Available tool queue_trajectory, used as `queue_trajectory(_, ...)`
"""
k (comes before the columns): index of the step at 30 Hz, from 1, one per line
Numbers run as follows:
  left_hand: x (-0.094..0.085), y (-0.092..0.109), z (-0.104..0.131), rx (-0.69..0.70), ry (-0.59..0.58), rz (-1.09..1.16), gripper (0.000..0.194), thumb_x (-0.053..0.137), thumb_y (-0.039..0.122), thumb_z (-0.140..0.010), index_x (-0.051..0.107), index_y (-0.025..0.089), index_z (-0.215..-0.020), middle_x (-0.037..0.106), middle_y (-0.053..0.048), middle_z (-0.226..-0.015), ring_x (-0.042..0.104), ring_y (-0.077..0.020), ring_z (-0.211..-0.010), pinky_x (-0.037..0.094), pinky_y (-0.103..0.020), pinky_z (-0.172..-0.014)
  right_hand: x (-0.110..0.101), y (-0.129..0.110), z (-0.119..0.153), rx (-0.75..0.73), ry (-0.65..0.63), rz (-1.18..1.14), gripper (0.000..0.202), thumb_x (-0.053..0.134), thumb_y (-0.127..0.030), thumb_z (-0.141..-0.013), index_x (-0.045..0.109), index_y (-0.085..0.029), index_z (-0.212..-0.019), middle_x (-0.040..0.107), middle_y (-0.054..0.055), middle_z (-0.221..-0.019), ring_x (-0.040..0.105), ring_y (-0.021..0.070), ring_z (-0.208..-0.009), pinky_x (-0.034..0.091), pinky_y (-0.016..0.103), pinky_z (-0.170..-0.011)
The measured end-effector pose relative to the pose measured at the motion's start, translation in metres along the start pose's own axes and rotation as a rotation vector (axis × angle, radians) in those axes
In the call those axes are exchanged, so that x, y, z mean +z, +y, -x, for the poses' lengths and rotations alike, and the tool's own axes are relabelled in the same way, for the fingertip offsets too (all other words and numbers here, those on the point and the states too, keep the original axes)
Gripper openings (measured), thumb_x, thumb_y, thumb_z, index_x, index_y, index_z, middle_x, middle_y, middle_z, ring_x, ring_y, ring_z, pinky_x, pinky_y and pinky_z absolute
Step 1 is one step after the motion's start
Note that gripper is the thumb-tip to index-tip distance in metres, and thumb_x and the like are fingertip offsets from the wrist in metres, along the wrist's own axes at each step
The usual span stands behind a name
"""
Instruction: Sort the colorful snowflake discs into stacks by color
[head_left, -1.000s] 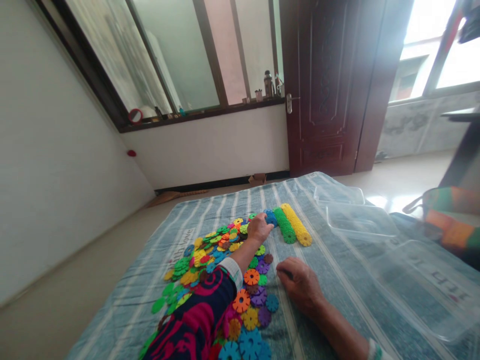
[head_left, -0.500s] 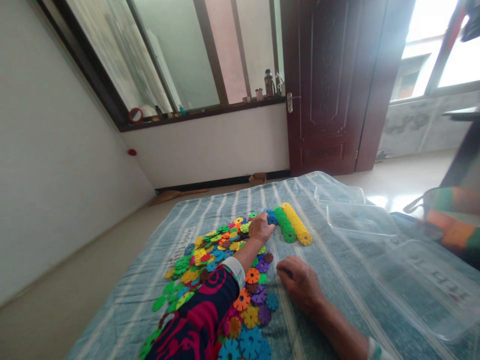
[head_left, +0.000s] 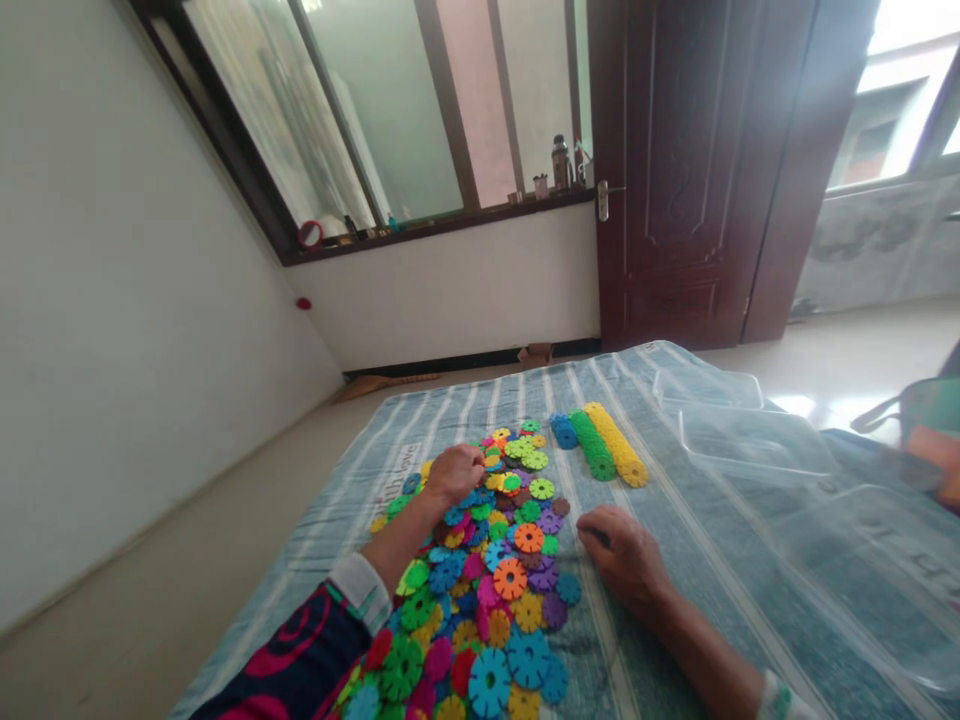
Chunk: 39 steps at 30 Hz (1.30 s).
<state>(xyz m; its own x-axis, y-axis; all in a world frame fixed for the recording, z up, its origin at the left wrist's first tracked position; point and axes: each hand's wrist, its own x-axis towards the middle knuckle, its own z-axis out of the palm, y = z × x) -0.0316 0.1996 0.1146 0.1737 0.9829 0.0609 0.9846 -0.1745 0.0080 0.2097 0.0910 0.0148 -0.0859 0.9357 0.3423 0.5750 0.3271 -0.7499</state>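
Note:
My left hand (head_left: 455, 473) reaches into the far left part of a pile of colourful notched plastic discs (head_left: 510, 578). Its fingers are pinched together at the pile, and whatever they hold is hidden. My right hand (head_left: 626, 560) rests on the striped cloth just right of the pile. Its fingers are curled closed, and their inner side is out of sight. Beyond the hands lie a short blue row of overlapping discs (head_left: 564, 431), a longer green row (head_left: 592, 445) and a yellow row (head_left: 615, 445), side by side.
Clear plastic boxes (head_left: 750, 445) stand on the right of the striped bed cover (head_left: 465, 405), with a larger clear container or lid (head_left: 885, 590) nearer me. A dark red door (head_left: 682, 170) and a window ledge (head_left: 450, 230) are behind the bed.
My left hand has moved from the blue row back leftward to the disc pile. The right hand stays resting on the cloth. The view has shifted slightly.

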Motion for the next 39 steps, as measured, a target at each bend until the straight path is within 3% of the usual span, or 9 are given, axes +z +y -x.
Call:
queue_trajectory(3,-0.002,-0.028,0.016,0.003,-0.029,-0.071,0.017,0.052,0.015,-0.070,0.067,0.022,-0.068,0.067,-0.002,-0.083,0.061,-0.0176,-0.083,0.042,-0.024,-0.072,0.000,0.001,0.000,-0.001,-0.010,0.019,0.021,0.047,-0.025,-0.084,0.066,-0.021,-0.077,0.064,0.002,-0.082,0.056,0.0153,-0.081,0.039,0.025,-0.076)
queue_trajectory(6,0.001,-0.040,0.026,0.012,-0.040,-0.118,0.019,0.053,0.016,-0.070,0.069,0.024,-0.076,0.067,-0.002,-0.089,0.061,-0.0191,-0.089,0.043,-0.025,-0.075,0.000,0.002,0.001,-0.003,-0.009,0.026,0.021,0.047,-0.026,-0.084,0.066,-0.021,-0.076,0.064,0.002,-0.082,0.056,0.0157,-0.080,0.040,0.026,-0.076)
queue_trajectory(11,0.007,-0.039,0.028,-0.004,-0.052,-0.158,0.033,0.054,0.012,-0.069,0.070,0.027,-0.093,0.065,-0.005,-0.098,0.059,-0.0222,-0.099,0.045,-0.027,-0.081,0.002,0.004,0.001,-0.003,0.002,0.018,0.020,0.047,-0.025,-0.082,0.067,-0.021,-0.077,0.064,0.002,-0.081,0.056,0.0157,-0.079,0.041,0.025,-0.075)
queue_trajectory(19,0.006,-0.038,0.025,-0.022,-0.069,-0.217,0.025,0.052,0.011,-0.071,0.071,0.022,-0.083,0.066,-0.008,-0.095,0.061,-0.0239,-0.095,0.047,-0.030,-0.079,0.001,0.003,0.001,-0.004,-0.003,0.026,0.022,0.047,-0.026,-0.083,0.066,-0.020,-0.076,0.064,0.002,-0.082,0.057,0.0155,-0.080,0.040,0.025,-0.075)
queue_trajectory(34,0.016,-0.049,0.029,0.018,0.027,-0.237,0.025,0.041,0.013,-0.082,0.066,0.016,-0.079,0.062,-0.011,-0.098,0.054,-0.0236,-0.103,0.043,-0.031,-0.089,0.001,0.001,0.000,-0.009,0.013,0.003,0.022,0.047,-0.026,-0.083,0.067,-0.021,-0.075,0.064,0.002,-0.079,0.056,0.0156,-0.080,0.040,0.025,-0.073)
queue_trajectory(39,0.003,-0.056,0.026,-0.049,0.069,-0.135,0.029,0.038,0.014,-0.084,0.067,0.014,-0.081,0.062,-0.012,-0.095,0.054,-0.0243,-0.098,0.041,-0.035,-0.090,0.000,-0.001,0.000,-0.004,0.010,-0.004,0.021,0.047,-0.025,-0.082,0.067,-0.021,-0.075,0.064,0.002,-0.079,0.056,0.0157,-0.080,0.039,0.025,-0.073)
